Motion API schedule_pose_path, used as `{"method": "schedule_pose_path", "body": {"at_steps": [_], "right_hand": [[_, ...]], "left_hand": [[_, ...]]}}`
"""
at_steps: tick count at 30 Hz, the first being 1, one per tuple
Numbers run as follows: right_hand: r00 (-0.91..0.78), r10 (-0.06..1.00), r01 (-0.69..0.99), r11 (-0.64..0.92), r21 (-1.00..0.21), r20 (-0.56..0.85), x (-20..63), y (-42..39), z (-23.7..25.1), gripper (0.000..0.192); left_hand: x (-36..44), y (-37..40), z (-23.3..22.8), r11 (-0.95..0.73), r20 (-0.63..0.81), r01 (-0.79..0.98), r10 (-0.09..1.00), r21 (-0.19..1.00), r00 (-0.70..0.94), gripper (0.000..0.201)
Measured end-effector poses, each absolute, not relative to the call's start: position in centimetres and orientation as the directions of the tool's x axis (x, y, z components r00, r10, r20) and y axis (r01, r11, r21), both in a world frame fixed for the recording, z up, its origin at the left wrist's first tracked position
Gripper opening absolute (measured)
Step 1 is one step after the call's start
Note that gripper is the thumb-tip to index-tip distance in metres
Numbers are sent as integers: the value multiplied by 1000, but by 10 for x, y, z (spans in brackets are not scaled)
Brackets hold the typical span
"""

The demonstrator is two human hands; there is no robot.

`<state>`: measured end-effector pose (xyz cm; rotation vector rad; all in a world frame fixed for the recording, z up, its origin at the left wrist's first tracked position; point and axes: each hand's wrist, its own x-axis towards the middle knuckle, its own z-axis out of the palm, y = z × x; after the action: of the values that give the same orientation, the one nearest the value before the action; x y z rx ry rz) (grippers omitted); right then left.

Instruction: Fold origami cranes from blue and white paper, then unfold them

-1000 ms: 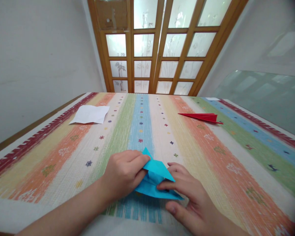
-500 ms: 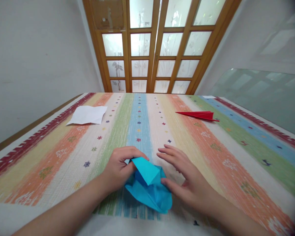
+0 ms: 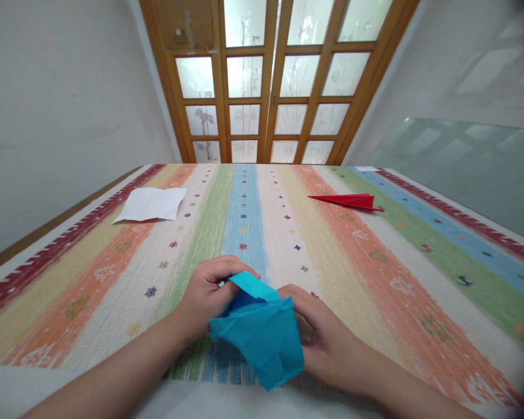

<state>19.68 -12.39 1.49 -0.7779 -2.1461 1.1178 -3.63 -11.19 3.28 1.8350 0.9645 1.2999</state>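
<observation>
Now | blue paper [image 3: 262, 340] between both hands | left fingers [image 3: 227, 273] and right fingers [image 3: 297, 294] clamped on its edges

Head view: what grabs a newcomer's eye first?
The blue paper, partly folded and bright, sits near the front edge of the table, held between the left hand and the right hand. Under it runs the striped tablecloth, in many colours. Farther back lie a red paper plane on the right and a white sheet on the left.
</observation>
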Motion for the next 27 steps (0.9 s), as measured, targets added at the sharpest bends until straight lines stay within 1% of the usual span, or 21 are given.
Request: {"method": "schedule_pose_path", "body": {"at_steps": [2,3,5,7,8,9,12,16,20,23,25,27], "right_hand": [[-631,741,186,432,-882,230,195,-127,15,50],[-624,746,160,412,-897,231,194,-128,15,49],[-616,748,102,387,-916,247,192,-130,15,37],[-606,747,65,388,-919,272,191,-130,15,20],[-601,747,58,394,-917,284,190,-130,15,14],[-598,747,54,398,-916,290,190,-130,15,12],[-612,745,43,368,-929,267,189,-131,15,13],[-602,772,11,261,-965,202,184,-134,12,13],[-520,842,-37,144,-989,142,178,-133,8,23],[-517,853,-79,34,-996,70,176,-128,5,30],[-509,859,-106,-10,-994,46,177,-124,2,35],[-469,881,-119,-3,-993,54,180,-119,0,35]], "left_hand": [[-34,-113,31,-519,480,225,852,825,208,20],[-33,-114,30,-527,489,246,849,813,202,21],[-31,-115,28,-538,498,280,843,795,203,22],[-29,-116,27,-545,501,295,838,785,216,22],[-28,-117,27,-545,499,298,838,784,220,22],[-28,-117,27,-544,497,301,839,784,221,21],[-26,-118,28,-513,472,313,858,799,202,21],[-23,-119,29,-454,414,333,891,827,185,21],[-19,-117,24,-384,341,355,923,852,179,20],[-19,-115,20,-327,282,329,943,886,177,18],[-21,-114,21,-325,301,310,945,893,124,19],[-24,-114,26,-383,398,338,917,860,26,18]]}}
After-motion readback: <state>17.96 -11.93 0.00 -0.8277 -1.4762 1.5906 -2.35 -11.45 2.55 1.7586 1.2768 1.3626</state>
